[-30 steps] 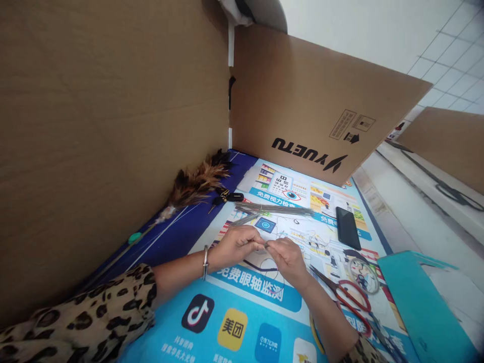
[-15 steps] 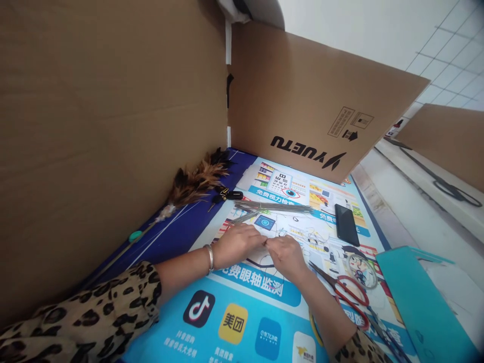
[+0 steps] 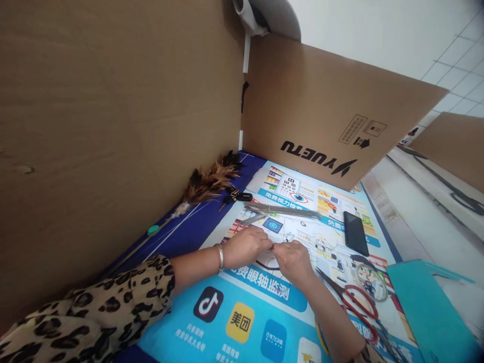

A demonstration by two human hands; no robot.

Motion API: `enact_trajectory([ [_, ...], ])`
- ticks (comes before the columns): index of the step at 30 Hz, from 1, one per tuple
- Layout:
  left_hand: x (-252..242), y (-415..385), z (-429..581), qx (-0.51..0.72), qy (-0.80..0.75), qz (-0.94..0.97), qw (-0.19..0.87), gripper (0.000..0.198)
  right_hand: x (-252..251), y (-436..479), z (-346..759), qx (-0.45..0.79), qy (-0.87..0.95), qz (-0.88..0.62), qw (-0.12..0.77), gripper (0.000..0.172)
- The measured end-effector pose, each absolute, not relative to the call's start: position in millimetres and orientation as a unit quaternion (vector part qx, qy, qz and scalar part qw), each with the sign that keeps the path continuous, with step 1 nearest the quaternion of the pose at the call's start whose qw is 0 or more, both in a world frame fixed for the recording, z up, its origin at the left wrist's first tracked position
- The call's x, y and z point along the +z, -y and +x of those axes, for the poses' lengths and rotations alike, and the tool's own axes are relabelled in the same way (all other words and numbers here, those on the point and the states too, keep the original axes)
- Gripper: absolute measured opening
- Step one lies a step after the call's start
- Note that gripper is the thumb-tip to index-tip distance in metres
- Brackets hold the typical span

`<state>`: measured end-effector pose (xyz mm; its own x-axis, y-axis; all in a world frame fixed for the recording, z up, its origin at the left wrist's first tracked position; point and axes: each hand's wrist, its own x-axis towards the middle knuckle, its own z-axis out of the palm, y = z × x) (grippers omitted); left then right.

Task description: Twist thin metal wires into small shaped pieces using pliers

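Note:
My left hand (image 3: 247,247) and my right hand (image 3: 293,259) meet fingertip to fingertip over the printed sheet (image 3: 234,282). Both are closed in a pinch, and whatever lies between the fingers is too small and hidden to name. A thin dark curved line shows just under the fingers; I cannot tell whether it is wire or print. Beyond the hands lies a bundle of thin straight wires (image 3: 287,209), tied near its middle. Red-handled scissors (image 3: 359,302) rest by my right forearm, blades pointing towards the hands.
A black phone (image 3: 355,233), a clear tape roll (image 3: 371,282) and a teal folder-like sheet (image 3: 423,302) lie to the right. A feather duster (image 3: 209,179) and black keys (image 3: 238,195) lie at the left. Cardboard walls (image 3: 325,101) stand behind and on the left.
The whole view has shifted slightly, so everything appears a little further right and lower. Both hands stay pinched together in nearly the same place over the sheet.

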<state>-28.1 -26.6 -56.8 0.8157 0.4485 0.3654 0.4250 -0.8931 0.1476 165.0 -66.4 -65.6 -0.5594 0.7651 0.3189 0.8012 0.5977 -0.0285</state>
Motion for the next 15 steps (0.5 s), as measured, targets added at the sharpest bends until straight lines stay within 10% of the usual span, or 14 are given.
enact_trajectory([
  [15,-51,27,-35,0.203,-0.239,0.949,0.041,0.014,-55,69,161,-0.102,0.871,-0.466,0.113,0.026],
])
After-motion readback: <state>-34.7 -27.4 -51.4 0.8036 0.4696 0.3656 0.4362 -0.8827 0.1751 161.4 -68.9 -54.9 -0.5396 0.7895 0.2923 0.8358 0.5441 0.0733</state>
